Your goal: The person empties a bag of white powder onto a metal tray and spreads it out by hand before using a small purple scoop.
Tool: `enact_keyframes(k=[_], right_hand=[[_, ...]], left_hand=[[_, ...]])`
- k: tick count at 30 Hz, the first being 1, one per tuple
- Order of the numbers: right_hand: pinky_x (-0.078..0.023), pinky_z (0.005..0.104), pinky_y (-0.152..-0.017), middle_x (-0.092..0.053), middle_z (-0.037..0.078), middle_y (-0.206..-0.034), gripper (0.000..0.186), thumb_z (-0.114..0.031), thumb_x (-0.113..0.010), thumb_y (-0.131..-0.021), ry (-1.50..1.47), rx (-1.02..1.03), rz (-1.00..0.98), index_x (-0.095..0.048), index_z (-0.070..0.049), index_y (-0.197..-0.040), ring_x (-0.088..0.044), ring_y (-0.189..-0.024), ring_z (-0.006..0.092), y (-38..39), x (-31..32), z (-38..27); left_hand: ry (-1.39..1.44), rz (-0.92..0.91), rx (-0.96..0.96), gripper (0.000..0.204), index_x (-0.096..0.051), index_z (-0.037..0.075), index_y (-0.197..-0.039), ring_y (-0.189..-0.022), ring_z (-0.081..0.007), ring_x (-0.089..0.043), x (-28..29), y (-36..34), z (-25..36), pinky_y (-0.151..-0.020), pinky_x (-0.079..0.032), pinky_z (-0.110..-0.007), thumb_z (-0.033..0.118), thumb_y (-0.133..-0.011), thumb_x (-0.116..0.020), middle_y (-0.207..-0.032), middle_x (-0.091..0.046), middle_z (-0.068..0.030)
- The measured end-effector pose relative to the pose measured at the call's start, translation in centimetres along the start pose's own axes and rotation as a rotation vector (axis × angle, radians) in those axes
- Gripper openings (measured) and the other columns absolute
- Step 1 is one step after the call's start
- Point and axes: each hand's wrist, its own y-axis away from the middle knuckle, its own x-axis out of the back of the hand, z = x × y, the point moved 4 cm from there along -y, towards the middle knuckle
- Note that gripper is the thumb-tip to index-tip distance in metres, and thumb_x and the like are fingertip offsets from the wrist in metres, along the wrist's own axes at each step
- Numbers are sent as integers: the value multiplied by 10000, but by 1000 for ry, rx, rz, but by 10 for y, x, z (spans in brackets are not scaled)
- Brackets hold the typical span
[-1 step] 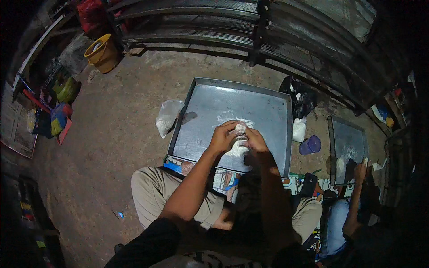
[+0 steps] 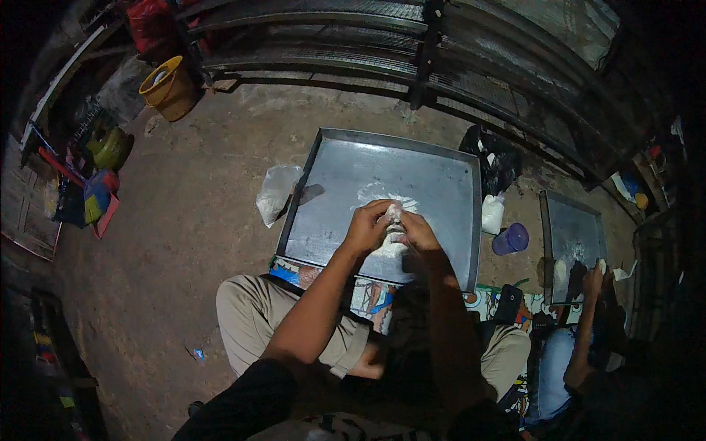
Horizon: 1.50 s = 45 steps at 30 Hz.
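The person's left hand [image 2: 366,226] and right hand [image 2: 419,231] meet over the middle of a wide metal tray [image 2: 316,213], their fingertips pinching 1 small lump of white dough [image 2: 395,212] between them. The lump is held up above the tray floor, with the fingers curled around it; how hard each hand presses cannot be told. Below the hands lies a white mound [image 2: 388,247], partly hidden, so whether it is dough or loose flour is unclear. A thin flour smear [image 2: 373,192] spreads just beyond the fingers.

The lump could slip and drop into the mound if 1 hand loosens before the other, since only the fingertips appear to support it. Uneven pressure from the 2 sides could split it or squeeze it out of shape, and bare skin with too little flour could make it stick. The hands' own shadow may hide a tear.

A clear plastic bag [image 2: 276,192] of white powder stands just beside the tray's left wall; a careless elbow could knock it over. The purple cup [image 2: 510,239] sits off to the right, near a second tray [image 2: 570,220], where a co-worker's hand [image 2: 592,283] works.
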Motion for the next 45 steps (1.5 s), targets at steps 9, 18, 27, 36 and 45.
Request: enact_keyframes(k=[9, 18, 27, 36, 45], right_hand=[[-470, 247, -583, -654, 40, -844, 350, -324, -645, -970, -156, -57, 86, -664, 21, -1024, -590, -652, 109, -3, 17, 9], [-356, 231, -553, -593, -31, -724, 189, -172, -590, -979, 396, 285, 174, -689, -19, -929, -477, -623, 37, -18, 31, 7], [-439, 239, -604, -655, 32, -851, 239, -190, -565, -996, -61, 198, 6, -671, 21, -1036, -577, -722, 86, -3, -4, 5], [-552, 278, -737, -674, 91, -994, 327, -256, -491, -1044, -231, -142, -88, -578, 28, -1180, -665, -851, 156, -6, 6, 14], [-523, 306, -716, -628, 44, -890, 353, -240, -568, -994, 79, 259, -8, -574, 28, -1223, -610, -814, 134, -53, 47, 78]], left_hand=[[-192, -128, 3, 280, -687, 2, -1110, -977, -388, -662, -1, -6, 26, -869, -522, -409, 31, -837, -634, -1024, -692, -228], [433, -289, 342, 452, -522, 38, -1410, -1011, -122, -597, -3, -6, -1, -897, -483, -275, 167, -985, -610, -1168, -674, -82], [214, -77, 316, 231, -728, 11, -1081, -839, -118, -648, 4, -6, -23, -764, -516, -277, 170, -916, -699, -929, -741, -82], [259, 15, 493, 209, -725, 0, -1072, -756, -120, -644, 1, 0, -31, -696, -511, -283, 130, -914, -686, -880, -737, -75], [412, -336, 353, 463, -474, 63, -1440, -848, -112, -568, -16, -1, -19, -737, -455, -257, 228, -1015, -559, -1093, -638, -42]])
